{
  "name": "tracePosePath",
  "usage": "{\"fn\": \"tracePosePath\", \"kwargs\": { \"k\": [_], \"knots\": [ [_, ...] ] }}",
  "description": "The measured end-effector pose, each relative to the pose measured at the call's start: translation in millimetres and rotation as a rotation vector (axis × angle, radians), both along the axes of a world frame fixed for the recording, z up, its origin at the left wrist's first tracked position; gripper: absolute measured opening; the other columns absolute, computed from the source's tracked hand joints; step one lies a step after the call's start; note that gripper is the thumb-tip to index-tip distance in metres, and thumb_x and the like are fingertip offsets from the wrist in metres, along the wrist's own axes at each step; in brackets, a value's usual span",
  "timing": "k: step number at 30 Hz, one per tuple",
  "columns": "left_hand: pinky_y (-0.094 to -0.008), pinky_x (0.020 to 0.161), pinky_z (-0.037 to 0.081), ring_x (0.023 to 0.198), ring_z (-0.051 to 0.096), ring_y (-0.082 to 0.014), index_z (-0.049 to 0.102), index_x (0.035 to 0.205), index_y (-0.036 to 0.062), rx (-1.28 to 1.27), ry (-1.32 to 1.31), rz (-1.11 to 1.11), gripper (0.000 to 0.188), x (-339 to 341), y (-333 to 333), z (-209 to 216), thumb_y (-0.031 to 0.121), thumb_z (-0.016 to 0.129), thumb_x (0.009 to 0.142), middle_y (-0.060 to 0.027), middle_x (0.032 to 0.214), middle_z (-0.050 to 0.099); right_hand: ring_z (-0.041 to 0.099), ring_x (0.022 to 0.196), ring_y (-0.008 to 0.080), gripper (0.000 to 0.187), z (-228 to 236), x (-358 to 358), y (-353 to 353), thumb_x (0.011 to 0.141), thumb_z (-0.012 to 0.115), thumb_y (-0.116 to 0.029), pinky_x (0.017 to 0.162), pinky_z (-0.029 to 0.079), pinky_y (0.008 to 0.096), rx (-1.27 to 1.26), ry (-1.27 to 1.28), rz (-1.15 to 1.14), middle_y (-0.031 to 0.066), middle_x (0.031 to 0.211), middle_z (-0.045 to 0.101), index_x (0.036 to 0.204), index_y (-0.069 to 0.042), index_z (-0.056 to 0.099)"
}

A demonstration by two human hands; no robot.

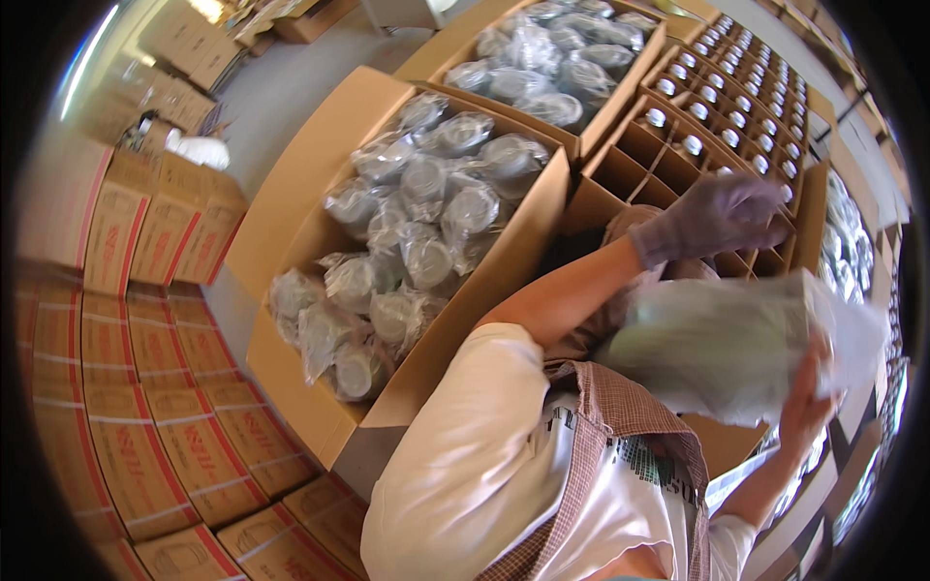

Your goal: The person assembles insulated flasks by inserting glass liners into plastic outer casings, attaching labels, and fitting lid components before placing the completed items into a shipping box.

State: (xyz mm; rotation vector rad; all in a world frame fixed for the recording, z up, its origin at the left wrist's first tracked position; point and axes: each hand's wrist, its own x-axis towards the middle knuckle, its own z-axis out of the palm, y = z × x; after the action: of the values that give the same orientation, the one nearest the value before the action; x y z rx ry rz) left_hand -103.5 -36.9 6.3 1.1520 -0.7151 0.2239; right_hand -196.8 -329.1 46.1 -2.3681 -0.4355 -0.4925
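My left hand (pixel 719 219), in a grey-purple glove, reaches over a divided carton (pixel 635 160) with its fingers curled in. Anything inside those fingers is hidden. In front of my body, my right hand (pixel 810 392) grips the side of a clear plastic bag (pixel 712 339), smeared by motion. The bag looks greyish and puffed out; I cannot make out what, if anything, is inside. Jars with silvery lids (pixel 692 145) stand in the carton's far cells, while several nearer cells hold none.
Left of my arm, an open carton (pixel 320 184) holds several plastic-wrapped jars (pixel 424 179). Another such carton (pixel 620 107) stands behind it. Stacked printed brown boxes (pixel 184 407) fill the left side. More wrapped goods (pixel 845 232) lie at the far right.
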Motion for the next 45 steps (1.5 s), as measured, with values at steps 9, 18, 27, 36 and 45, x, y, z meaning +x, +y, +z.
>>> {"fn": "tracePosePath", "kwargs": {
  "k": [9, 18, 27, 36, 45],
  "knots": [
    [-0.0256, 0.084, 0.048, 0.093, 0.059, -0.0090, 0.067, 0.112, 0.0038, 0.060, 0.954, -0.183, 0.044, -132, 33, -149, 0.034, 0.082, 0.084, -0.0027, 0.103, 0.067, 0.063, 0.111, 0.0247, 0.048, -53, -4, -102, 0.099, 0.063, -0.032, 0.099, 0.048, 0.0381, 0.480, -0.136, -0.110, 0.0146, 0.127, 0.065, 0.130, 0.005, 0.062],
    [-0.0267, 0.071, 0.053, 0.079, 0.063, -0.0097, 0.071, 0.103, 0.0016, 0.023, 0.905, 0.462, 0.038, -179, 138, -21, 0.022, 0.088, 0.076, -0.0025, 0.089, 0.070, 0.065, 0.102, 0.0230, 0.050, 8, 100, -16, 0.101, 0.059, -0.031, 0.090, 0.054, 0.0362, 0.973, 0.046, 0.080, 0.0157, 0.121, 0.067, 0.135, 0.005, 0.056],
    [-0.0298, 0.074, 0.052, 0.079, 0.065, -0.0133, 0.073, 0.104, -0.0018, 0.477, 0.885, 1.643, 0.038, -377, 318, 89, 0.022, 0.086, 0.076, -0.0029, 0.085, 0.070, 0.054, 0.056, 0.0068, 0.023, -95, 138, 207, 0.104, 0.058, -0.027, 0.051, 0.044, 0.0206, 1.020, 0.665, 0.397, 0.0003, 0.076, 0.061, 0.098, -0.005, 0.065],
    [-0.0427, 0.097, 0.044, 0.096, 0.065, -0.0269, 0.072, 0.093, 0.0153, 2.498, 0.981, 1.423, 0.021, -374, 430, -55, 0.031, 0.060, 0.086, -0.0075, 0.094, 0.069, 0.055, 0.055, 0.0080, 0.026, -206, 153, 165, 0.102, 0.061, -0.030, 0.052, 0.044, 0.0210, 0.706, 0.788, 0.167, 0.0010, 0.074, 0.062, 0.093, -0.007, 0.065],
    [-0.0426, 0.092, 0.051, 0.087, 0.071, -0.0254, 0.077, 0.089, 0.0102, 2.471, 0.843, 0.718, 0.021, -265, 476, -138, 0.017, 0.058, 0.085, -0.0135, 0.088, 0.074, 0.059, 0.061, 0.0093, 0.022, -227, 142, 127, 0.102, 0.061, -0.027, 0.059, 0.050, 0.0231, 0.581, 0.935, 0.102, 0.0025, 0.081, 0.064, 0.100, -0.005, 0.065]
  ]
}}
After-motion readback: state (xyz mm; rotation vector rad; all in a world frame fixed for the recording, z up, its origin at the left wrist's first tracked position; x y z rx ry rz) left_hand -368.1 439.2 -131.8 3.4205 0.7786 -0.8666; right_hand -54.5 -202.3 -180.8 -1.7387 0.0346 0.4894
